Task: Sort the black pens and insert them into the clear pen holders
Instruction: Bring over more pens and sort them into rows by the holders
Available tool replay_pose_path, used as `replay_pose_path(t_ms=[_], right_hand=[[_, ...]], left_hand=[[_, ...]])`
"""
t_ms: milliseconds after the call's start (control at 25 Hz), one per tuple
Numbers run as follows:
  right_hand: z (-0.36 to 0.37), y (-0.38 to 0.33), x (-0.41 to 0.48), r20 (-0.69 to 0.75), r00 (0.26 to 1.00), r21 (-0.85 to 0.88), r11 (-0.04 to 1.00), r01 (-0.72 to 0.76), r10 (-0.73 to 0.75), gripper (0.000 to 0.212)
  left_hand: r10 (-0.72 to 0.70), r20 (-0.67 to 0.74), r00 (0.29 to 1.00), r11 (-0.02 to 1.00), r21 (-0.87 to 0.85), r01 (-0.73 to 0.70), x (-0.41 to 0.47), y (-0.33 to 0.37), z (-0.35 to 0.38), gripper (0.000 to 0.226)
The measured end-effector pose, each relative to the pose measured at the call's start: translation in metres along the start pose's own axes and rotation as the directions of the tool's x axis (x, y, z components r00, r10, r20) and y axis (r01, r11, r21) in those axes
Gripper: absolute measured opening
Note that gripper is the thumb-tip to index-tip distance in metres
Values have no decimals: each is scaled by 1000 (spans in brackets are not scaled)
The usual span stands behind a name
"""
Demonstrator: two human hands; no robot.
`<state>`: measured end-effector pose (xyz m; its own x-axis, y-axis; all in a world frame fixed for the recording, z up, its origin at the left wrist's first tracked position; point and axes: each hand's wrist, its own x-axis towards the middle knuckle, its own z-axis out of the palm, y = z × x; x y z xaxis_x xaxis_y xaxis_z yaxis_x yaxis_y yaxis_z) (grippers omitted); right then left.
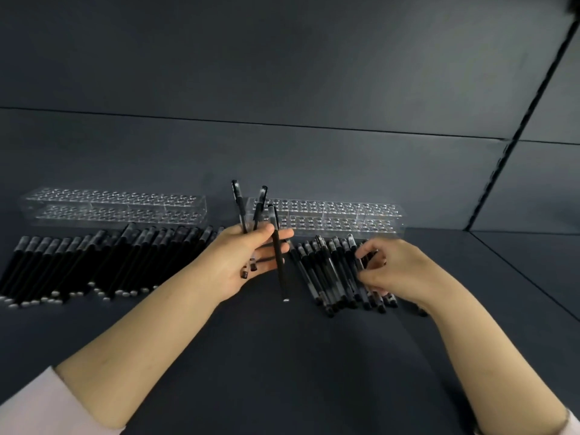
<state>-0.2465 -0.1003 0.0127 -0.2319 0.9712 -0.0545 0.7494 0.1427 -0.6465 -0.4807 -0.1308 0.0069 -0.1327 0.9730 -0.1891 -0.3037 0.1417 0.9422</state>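
Head view: left hand (248,259) grips several slim black pens (241,211) upright; right hand (389,268) pinches another in the pile (323,271), lying lengthwise toward the clear perforated holder (345,211) behind.

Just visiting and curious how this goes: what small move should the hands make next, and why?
Probably the right hand should lift the pen it pinches out of the right pile and pass it to the left hand, which already grips a few pens. Both clear holders look empty, so gathering seems to come before inserting.
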Motion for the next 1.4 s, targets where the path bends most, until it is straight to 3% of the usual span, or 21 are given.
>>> replay_pose_path(t_ms=[120,280,400,560,720,880,1040,1200,1400], right_hand=[[5,2,3,-48,999,-63,998,-1,-2,26],[7,1,3,-129,990,-132,990,43,-60,22],[14,-11,3,-209,965,61,983,176,-159,12],[42,-47,0,9,975,367,908,202,-220,15],[66,-83,4,-6,976,457,867,197,-219,14],[88,-118,11,-23,981,503,846,176,-191,16],[119,-137,25,42,997,400,915,45,-67,19],[139,-139,38,-4,1000,151,988,-16,17,22],[144,-139,43,8,999,117,992,-40,39,21]], left_hand=[[-5,-28,1000,1000,-22,5,-1,-1,-2,17],[-14,-25,1000,999,-34,13,-2,-3,-2,10],[8,-11,1000,1000,-18,-8,-3,-1,-3,5],[45,13,999,999,-18,-44,-8,8,-6,9],[89,36,995,995,-45,-88,-14,20,-26,19],[102,-111,989,995,-7,-104,-17,36,-77,20],[36,-225,974,997,-56,-50,-16,48,-131,13],[12,-197,980,998,-53,-23,-11,52,-162,12],[65,-161,985,997,45,-58,-10,57,-176,18]])
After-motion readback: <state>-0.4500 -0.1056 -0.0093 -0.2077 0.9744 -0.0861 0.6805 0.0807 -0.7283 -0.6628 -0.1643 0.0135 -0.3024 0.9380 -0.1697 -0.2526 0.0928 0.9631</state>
